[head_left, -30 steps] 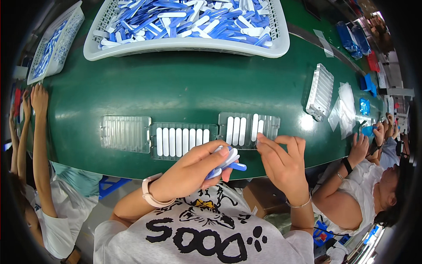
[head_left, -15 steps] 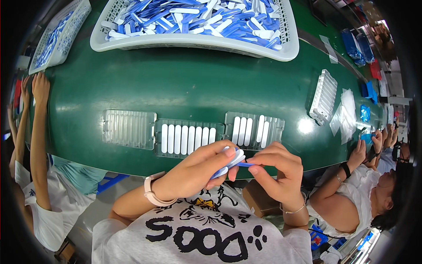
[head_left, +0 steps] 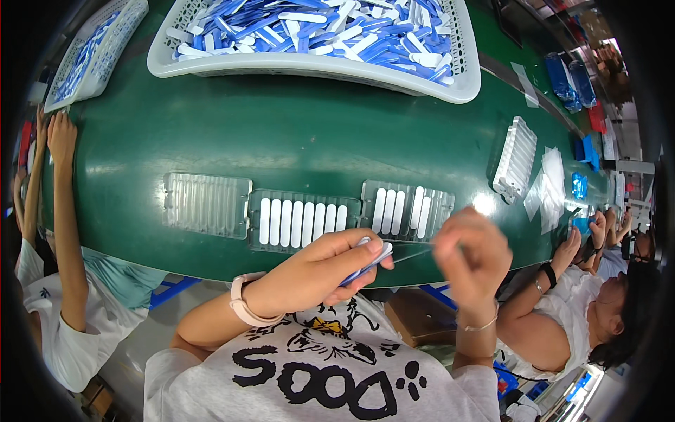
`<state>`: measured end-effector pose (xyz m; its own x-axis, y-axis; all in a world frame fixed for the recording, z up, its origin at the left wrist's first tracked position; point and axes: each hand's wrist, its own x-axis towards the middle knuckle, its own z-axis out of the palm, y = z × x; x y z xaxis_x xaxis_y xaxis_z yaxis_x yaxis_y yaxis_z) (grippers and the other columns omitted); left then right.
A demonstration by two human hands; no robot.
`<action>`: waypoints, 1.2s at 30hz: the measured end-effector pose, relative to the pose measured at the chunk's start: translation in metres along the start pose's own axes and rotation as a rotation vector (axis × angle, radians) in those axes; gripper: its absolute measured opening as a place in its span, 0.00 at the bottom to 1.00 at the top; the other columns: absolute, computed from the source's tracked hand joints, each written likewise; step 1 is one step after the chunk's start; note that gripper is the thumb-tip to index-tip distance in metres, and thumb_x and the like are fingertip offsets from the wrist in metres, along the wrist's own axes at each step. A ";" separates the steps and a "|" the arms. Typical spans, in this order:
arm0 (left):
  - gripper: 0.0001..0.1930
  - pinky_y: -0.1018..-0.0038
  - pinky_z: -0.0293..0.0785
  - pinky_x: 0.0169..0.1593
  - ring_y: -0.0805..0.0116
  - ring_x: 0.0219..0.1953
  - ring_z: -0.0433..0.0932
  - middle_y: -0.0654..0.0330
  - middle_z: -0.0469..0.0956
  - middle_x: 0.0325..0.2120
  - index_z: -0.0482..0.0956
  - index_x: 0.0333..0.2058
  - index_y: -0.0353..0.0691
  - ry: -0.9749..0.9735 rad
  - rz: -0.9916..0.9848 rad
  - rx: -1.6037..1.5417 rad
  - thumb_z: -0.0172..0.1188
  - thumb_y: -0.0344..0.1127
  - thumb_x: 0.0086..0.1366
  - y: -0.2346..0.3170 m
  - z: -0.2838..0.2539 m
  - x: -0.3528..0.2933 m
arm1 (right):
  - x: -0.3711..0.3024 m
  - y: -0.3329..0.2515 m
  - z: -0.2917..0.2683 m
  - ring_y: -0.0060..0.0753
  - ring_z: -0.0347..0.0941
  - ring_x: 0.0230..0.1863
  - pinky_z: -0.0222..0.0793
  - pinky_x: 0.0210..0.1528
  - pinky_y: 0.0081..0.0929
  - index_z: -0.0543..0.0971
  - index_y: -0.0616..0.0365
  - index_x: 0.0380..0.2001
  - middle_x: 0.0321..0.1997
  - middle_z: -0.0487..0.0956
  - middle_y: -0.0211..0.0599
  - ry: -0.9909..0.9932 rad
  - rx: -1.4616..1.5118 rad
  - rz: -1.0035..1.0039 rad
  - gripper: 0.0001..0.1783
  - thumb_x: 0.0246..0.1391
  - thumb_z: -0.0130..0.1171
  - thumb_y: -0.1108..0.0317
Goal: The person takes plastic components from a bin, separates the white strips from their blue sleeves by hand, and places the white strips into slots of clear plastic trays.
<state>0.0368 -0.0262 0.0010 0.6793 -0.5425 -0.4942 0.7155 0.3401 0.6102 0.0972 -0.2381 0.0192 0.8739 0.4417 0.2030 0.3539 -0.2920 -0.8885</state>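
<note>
My left hand (head_left: 332,264) is closed around a small bundle of nail-file-like strips (head_left: 360,271), flat and round-ended, white on one face and blue on the other. My right hand (head_left: 474,257) is raised to the right of it and smeared by motion. A thin pale streak (head_left: 415,254) runs between the two hands; I cannot make out what it is. Just beyond them lie clear ribbed trays. The middle tray (head_left: 281,247) holds a row of white strips, the right tray (head_left: 437,188) holds several with a gap among them, and no strips show in the left tray (head_left: 207,207).
A large white basket (head_left: 316,69) heaped with blue and white strips stands at the far side of the green table (head_left: 302,141). Another basket (head_left: 98,81) is at far left. Stacked clear trays (head_left: 515,158) and plastic bags (head_left: 553,190) lie right. Co-workers sit on both sides.
My right hand has moved right and up, away from the left hand. The blue strip pinched between its fingers earlier no longer shows there. My left hand keeps its bundle.
</note>
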 end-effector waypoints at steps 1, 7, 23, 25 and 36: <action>0.18 0.84 0.49 0.16 0.85 0.14 0.54 0.70 0.63 0.17 0.71 0.38 0.36 -0.001 -0.004 0.014 0.41 0.47 0.73 0.000 0.000 -0.001 | 0.008 0.006 -0.005 0.32 0.73 0.29 0.68 0.33 0.24 0.80 0.57 0.25 0.28 0.78 0.34 0.025 -0.086 0.051 0.03 0.44 0.63 0.77; 0.16 0.84 0.50 0.18 0.86 0.16 0.55 0.71 0.62 0.18 0.71 0.40 0.36 -0.032 -0.036 -0.008 0.42 0.44 0.72 0.003 -0.002 -0.006 | 0.036 0.035 -0.007 0.31 0.68 0.42 0.61 0.47 0.30 0.81 0.55 0.25 0.40 0.75 0.29 -0.167 -0.352 0.054 0.04 0.43 0.65 0.73; 0.13 0.84 0.50 0.21 0.85 0.19 0.53 0.71 0.61 0.20 0.72 0.44 0.36 -0.130 -0.052 0.000 0.48 0.39 0.71 0.004 -0.004 -0.005 | 0.041 0.042 -0.018 0.31 0.66 0.44 0.52 0.48 0.30 0.75 0.51 0.43 0.38 0.73 0.28 -0.313 -0.380 0.152 0.21 0.43 0.68 0.64; 0.13 0.85 0.50 0.21 0.85 0.19 0.53 0.71 0.61 0.20 0.72 0.44 0.36 -0.111 -0.070 0.012 0.48 0.39 0.71 0.006 -0.003 -0.005 | 0.042 0.040 -0.018 0.31 0.66 0.45 0.51 0.48 0.31 0.75 0.50 0.43 0.38 0.73 0.28 -0.363 -0.390 0.160 0.21 0.43 0.68 0.64; 0.12 0.85 0.52 0.23 0.86 0.21 0.54 0.73 0.63 0.22 0.72 0.44 0.37 -0.103 0.042 0.140 0.50 0.38 0.70 0.003 -0.001 -0.006 | 0.048 0.037 -0.014 0.30 0.65 0.45 0.50 0.49 0.31 0.78 0.50 0.39 0.37 0.74 0.26 -0.463 -0.467 0.196 0.18 0.43 0.68 0.62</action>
<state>0.0354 -0.0212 0.0049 0.6831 -0.6079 -0.4048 0.6520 0.2579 0.7130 0.1567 -0.2396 0.0021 0.7409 0.6302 -0.2323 0.4016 -0.6929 -0.5989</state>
